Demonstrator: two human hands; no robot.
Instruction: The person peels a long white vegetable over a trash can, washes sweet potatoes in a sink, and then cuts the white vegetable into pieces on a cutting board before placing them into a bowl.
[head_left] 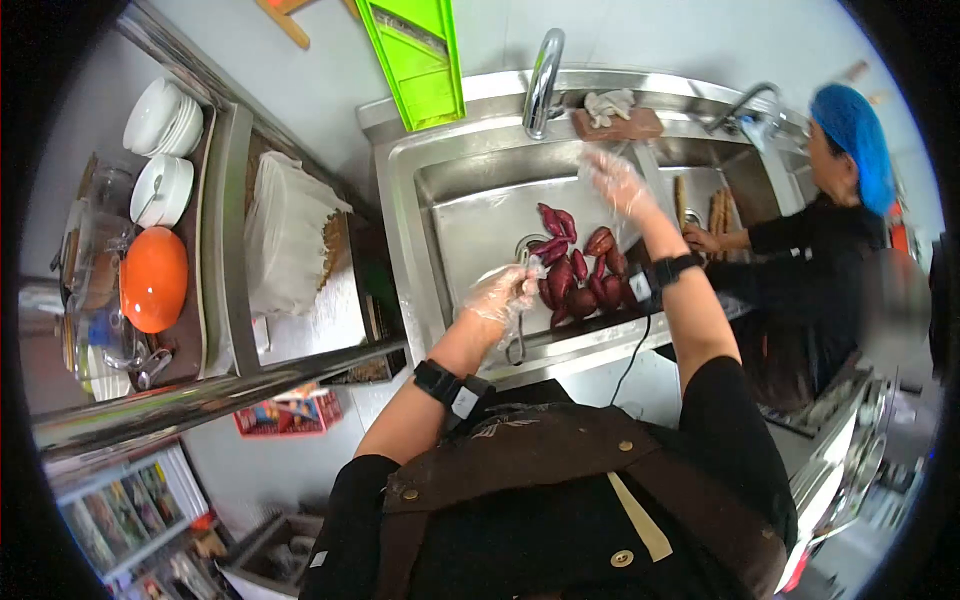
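Note:
My left hand [500, 292], in a clear plastic glove, is closed around a slim metal tool [516, 348] with a looped end, possibly a peeler. It is at the left of a pile of purple sweet potatoes [581, 300] lying in the steel sink [470, 215]. The tool's upper part is partly hidden by my fingers. Above the pile, my right hand [620, 185] is raised near the sink's divider, also in a loose clear glove. Its fingers are stretched out and nothing shows in them.
A tap [543, 85] rises behind the sink beside a reddish block [620, 124] with a cloth [609, 105]. A green slicer [415, 60] leans at the back left. At right, a co-worker in a blue hair cover [853, 140] handles long brown roots [717, 212] in the neighbouring basin.

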